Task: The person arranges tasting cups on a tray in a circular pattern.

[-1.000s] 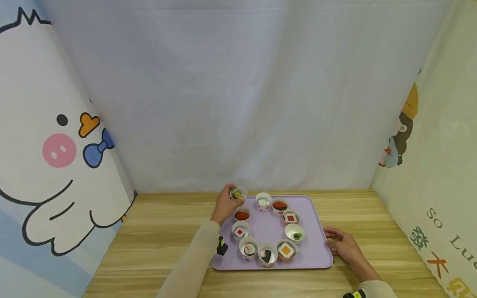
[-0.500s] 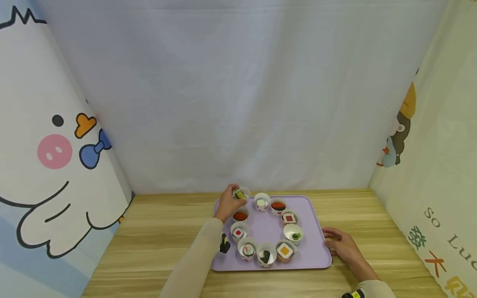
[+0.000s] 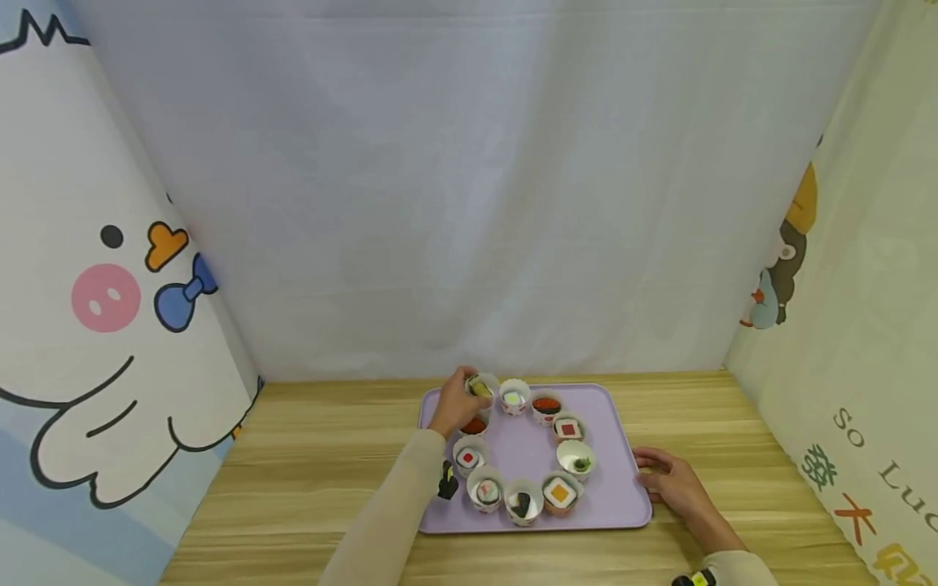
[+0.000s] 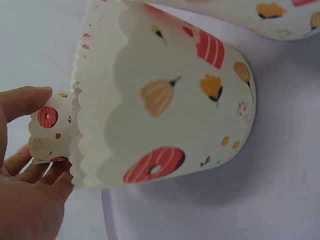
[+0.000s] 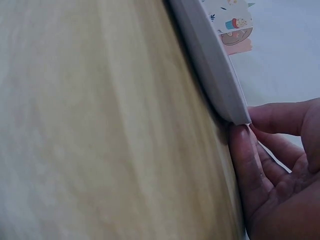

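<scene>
My left hand (image 3: 456, 407) pinches the rim of a paper cup (image 4: 52, 120) with a yellow-topped sushi piece (image 3: 479, 388) inside. That cup is over the far left part of the lilac tray (image 3: 615, 488), beside a patterned cup with a pale piece (image 3: 515, 396); whether it touches the tray is hidden. Another cup (image 4: 165, 105), close to the camera, fills the left wrist view. Down at the tray's right edge, my right hand (image 3: 676, 482) touches the rim with its fingertips. In the right wrist view, a finger and the thumb (image 5: 245, 150) meet the lilac rim.
Several paper cups with sushi pieces form a ring on the tray, among them a white cup (image 3: 576, 461) and a cup with an orange-centred piece (image 3: 560, 493). The tray lies on a wooden table (image 3: 330, 472). A pale curtain (image 3: 469, 203) hangs behind.
My left hand has moved right and slightly nearer with the cup, toward the neighbouring cup at the back of the ring. The right hand stays at the tray's edge.
</scene>
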A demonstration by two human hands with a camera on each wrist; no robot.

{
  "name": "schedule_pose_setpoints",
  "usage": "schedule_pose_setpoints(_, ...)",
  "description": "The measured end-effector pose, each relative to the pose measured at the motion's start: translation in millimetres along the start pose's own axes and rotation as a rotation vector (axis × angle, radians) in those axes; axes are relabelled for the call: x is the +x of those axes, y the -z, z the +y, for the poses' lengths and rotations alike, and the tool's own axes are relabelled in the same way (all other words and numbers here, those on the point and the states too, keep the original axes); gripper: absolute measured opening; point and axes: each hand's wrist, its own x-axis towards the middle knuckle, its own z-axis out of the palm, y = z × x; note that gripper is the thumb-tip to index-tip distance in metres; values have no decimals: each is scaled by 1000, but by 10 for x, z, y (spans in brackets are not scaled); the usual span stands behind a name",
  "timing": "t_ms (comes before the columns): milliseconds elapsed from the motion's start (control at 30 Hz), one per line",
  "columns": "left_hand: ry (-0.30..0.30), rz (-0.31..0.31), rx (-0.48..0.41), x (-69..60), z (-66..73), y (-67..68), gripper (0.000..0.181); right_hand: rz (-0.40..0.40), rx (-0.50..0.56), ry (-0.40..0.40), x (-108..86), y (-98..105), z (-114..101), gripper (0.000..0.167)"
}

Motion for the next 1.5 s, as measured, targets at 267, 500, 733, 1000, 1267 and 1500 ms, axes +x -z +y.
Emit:
schedule_pose_setpoints(267, 32, -29, 65, -15, 2, -22, 66, 1, -8, 2, 8, -29, -24, 53)
schedule_pose_setpoints(500, 75, -49, 81, -63, -1, -27, 66, -2, -14, 14, 6, -48, -32, 53)
schedule_pose_setpoints(733, 102, -52, 105, -88, -7, -26, 67, -2, 3, 7, -1, -66, -38, 53)
schedule_pose_setpoints(1000, 84, -45, 74, -115, -29, 18, 69, -7, 6, 7, 21, -60, -16, 54)
schedule_pose_setpoints(1267, -6, -9, 14, -220, -15, 147, 59, -5, 5, 4, -7, -39, -27, 55)
schedule_pose_setpoints(1500, -24, 27, -12, -306, -53, 210, 53, 11, -4, 5, -32, -27, -38, 54)
